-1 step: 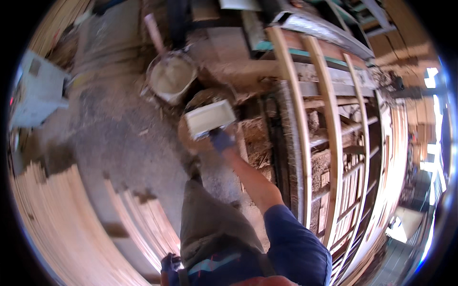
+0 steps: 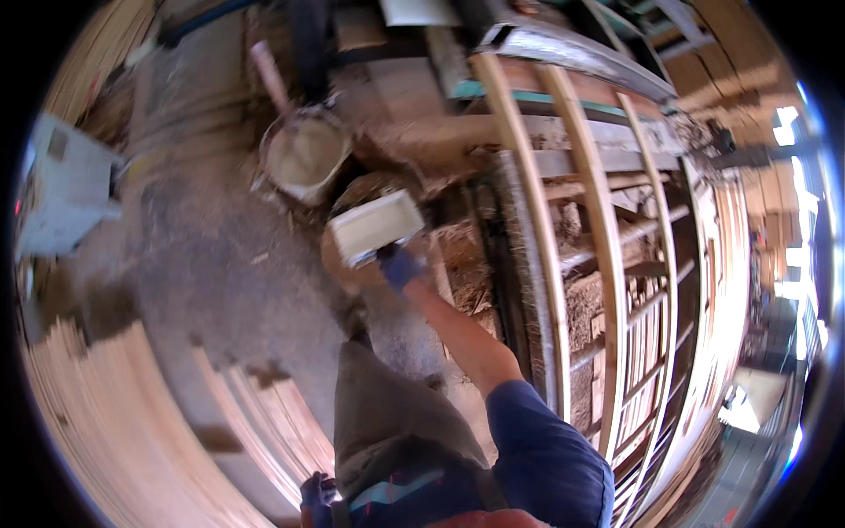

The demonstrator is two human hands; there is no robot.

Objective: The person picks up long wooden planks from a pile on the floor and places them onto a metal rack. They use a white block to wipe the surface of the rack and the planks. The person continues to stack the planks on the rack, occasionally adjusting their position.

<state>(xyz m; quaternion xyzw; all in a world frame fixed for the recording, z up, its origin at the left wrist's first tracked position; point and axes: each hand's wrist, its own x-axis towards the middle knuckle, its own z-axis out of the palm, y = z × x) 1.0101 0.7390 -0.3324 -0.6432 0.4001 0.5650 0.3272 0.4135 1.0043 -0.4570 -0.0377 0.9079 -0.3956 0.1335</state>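
My right hand (image 2: 401, 267), in a dark blue glove, grips the near edge of a shallow rectangular tray (image 2: 377, 229) with a pale, creamy inside. The tray is held out in front of me over a round brown surface. Just beyond it, to the left, stands a round bucket (image 2: 305, 157) with a pale mixture inside and a pinkish handle (image 2: 269, 77) sticking up from it. My left hand (image 2: 319, 493), in a dark glove, hangs low beside my hip, near the loose boards. Its fingers are too small and blurred to read.
Stacked boards (image 2: 114, 414) lie at the left, with shorter strips (image 2: 268, 414) nearer me. To the right, long wooden slats (image 2: 598, 229) cross a frame with rungs. A pale blue-grey box (image 2: 70, 189) stands at the far left on the grey floor (image 2: 211, 290).
The whole view has shifted slightly, so the bucket and tray appear a little lower and farther left. My right hand keeps its grip on the tray.
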